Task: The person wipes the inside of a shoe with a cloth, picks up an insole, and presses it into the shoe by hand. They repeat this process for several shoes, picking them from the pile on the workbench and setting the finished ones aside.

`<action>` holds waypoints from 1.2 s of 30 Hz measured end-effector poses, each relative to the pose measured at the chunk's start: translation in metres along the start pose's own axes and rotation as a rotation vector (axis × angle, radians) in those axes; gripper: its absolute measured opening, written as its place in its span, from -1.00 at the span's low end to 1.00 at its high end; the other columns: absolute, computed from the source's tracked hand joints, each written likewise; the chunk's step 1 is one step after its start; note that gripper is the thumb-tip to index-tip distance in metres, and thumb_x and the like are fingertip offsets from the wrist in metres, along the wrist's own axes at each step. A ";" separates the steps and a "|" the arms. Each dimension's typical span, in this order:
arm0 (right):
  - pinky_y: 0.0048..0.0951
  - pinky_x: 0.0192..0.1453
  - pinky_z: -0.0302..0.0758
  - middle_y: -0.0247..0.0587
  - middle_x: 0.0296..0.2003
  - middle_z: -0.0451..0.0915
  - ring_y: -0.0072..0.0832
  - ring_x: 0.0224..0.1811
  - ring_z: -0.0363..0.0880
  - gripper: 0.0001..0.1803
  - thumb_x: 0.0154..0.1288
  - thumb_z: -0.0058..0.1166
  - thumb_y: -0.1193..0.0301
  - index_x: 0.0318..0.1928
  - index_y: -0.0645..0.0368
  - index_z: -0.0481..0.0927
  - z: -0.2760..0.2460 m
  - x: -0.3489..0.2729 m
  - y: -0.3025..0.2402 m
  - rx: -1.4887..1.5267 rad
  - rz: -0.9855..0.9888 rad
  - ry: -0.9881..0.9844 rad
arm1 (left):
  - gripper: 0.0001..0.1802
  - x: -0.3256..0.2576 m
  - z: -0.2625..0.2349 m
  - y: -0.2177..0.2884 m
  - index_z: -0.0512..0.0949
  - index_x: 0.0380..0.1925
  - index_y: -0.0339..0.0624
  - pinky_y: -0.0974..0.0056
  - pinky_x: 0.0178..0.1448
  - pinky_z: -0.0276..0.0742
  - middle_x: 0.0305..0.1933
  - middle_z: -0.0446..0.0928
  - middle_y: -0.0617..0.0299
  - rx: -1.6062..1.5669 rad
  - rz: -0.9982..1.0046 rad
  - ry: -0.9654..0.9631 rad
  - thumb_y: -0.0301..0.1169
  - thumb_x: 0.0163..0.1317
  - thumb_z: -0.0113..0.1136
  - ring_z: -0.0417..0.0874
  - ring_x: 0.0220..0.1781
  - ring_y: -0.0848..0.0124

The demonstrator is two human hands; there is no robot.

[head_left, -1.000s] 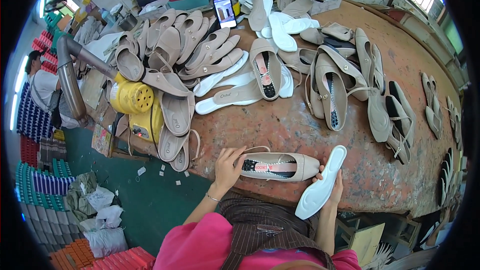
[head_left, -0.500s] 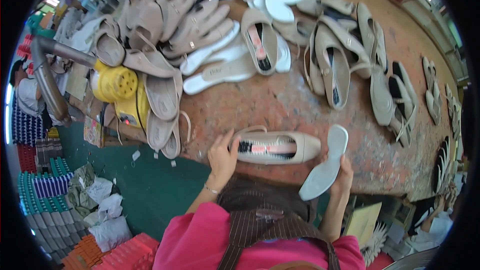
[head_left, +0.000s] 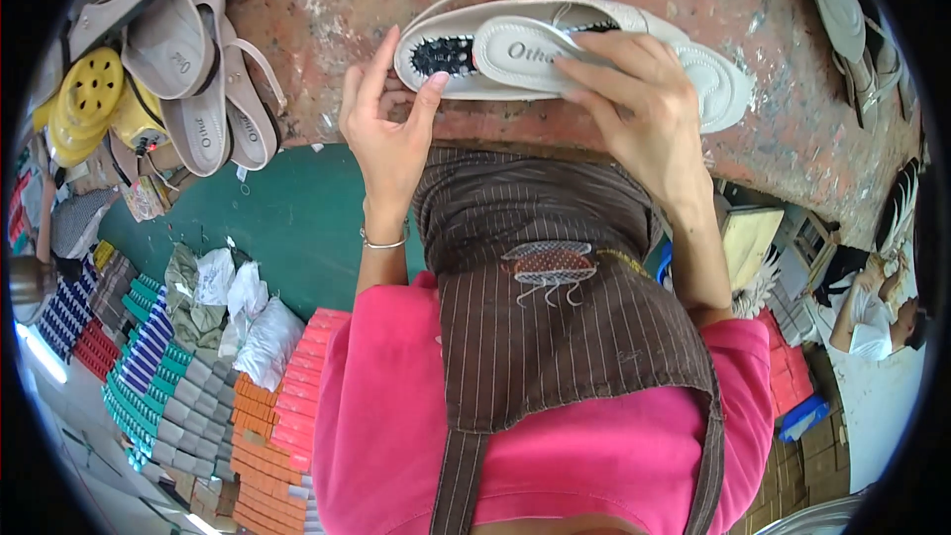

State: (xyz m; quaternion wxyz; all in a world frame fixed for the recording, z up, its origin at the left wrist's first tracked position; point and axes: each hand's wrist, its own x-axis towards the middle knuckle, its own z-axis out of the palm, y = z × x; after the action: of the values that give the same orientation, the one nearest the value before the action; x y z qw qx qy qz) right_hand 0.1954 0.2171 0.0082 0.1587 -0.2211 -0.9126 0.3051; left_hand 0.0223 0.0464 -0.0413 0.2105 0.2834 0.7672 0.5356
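A beige slingback shoe [head_left: 436, 54] lies at the near edge of the worn reddish table [head_left: 792, 129], heel end to the left. My left hand [head_left: 388, 129] grips that heel end, thumb on its rim. My right hand [head_left: 644, 104] presses a white insole [head_left: 520, 50] down into the shoe; the insole's toe end [head_left: 723, 89] sticks out to the right. The dark studded footbed shows at the heel, in front of the insole.
Several beige sandals [head_left: 188, 69] and a yellow perforated object [head_left: 84, 104] lie at the table's left end. Stacks of coloured flat packs [head_left: 149, 376] and white bags [head_left: 258, 337] sit on the green floor at left. Another person [head_left: 867, 322] sits at lower right.
My right hand has brought the white insole from beside the shoe onto it. My head has tipped down, so the shoe now sits near the top of the view.
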 end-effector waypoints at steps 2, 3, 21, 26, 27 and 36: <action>-0.23 0.08 0.48 -0.17 -0.13 0.69 -0.22 -0.04 0.60 -0.71 -0.05 0.36 0.53 -0.21 0.14 0.77 0.008 0.004 0.000 0.011 -0.061 0.017 | -0.39 -0.009 -0.006 0.003 0.51 0.22 -0.29 0.40 -0.24 0.61 -0.15 0.42 0.19 0.005 -0.001 0.038 -0.49 0.13 0.44 0.59 -0.27 0.47; -0.23 0.08 0.48 -0.18 -0.13 0.69 -0.22 -0.04 0.60 -0.71 -0.05 0.36 0.53 -0.22 0.14 0.77 0.014 0.003 0.005 0.040 -0.008 -0.014 | -0.33 -0.014 -0.003 -0.010 0.50 0.23 -0.26 0.40 -0.23 0.60 -0.15 0.42 0.20 0.079 0.019 0.033 -0.46 0.07 0.49 0.58 -0.23 0.47; -0.23 0.06 0.52 -0.13 -0.11 0.67 -0.21 -0.06 0.60 -0.72 -0.04 0.32 0.55 -0.21 0.21 0.74 0.055 0.034 -0.005 0.209 -0.046 -0.145 | -0.51 0.007 0.004 -0.002 0.61 0.02 -0.26 0.48 -0.44 0.53 -0.21 0.51 0.23 0.078 -0.160 0.091 -0.51 0.04 0.50 0.54 -0.42 0.58; -0.19 0.14 0.50 -0.12 -0.03 0.60 -0.21 0.06 0.55 -0.68 0.00 0.21 0.55 -0.15 0.26 0.69 0.060 0.029 -0.011 0.087 -0.080 -0.192 | -0.67 0.015 0.004 -0.003 0.64 -0.10 -0.29 0.49 -0.48 0.44 -0.24 0.59 0.23 0.052 -0.227 0.109 -0.54 0.10 0.43 0.51 -0.47 0.62; -0.19 0.14 0.50 -0.12 -0.03 0.60 -0.21 0.06 0.55 -0.68 0.00 0.21 0.55 -0.15 0.26 0.69 0.061 0.029 -0.010 0.084 -0.082 -0.191 | -0.74 0.016 0.004 -0.003 0.65 -0.15 -0.30 0.48 -0.47 0.43 -0.27 0.62 0.23 0.064 -0.269 0.105 -0.55 0.12 0.40 0.51 -0.47 0.61; -0.16 0.51 0.27 -0.07 0.33 0.42 -0.23 0.39 0.38 -0.46 -0.05 0.19 0.52 0.08 0.12 0.67 0.065 0.023 -0.011 0.047 -0.382 -0.353 | -0.92 0.017 0.008 -0.019 0.61 -0.30 -0.35 0.33 -0.41 0.46 -0.30 0.67 0.06 0.201 0.109 0.144 -0.63 0.19 0.21 0.58 -0.48 0.37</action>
State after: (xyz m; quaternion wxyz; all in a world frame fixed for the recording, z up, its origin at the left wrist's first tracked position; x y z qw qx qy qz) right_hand 0.1445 0.1895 -0.0314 0.0569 0.0157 -0.9440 0.3246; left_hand 0.0107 0.0578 -0.0619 0.0958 0.3052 0.8135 0.4858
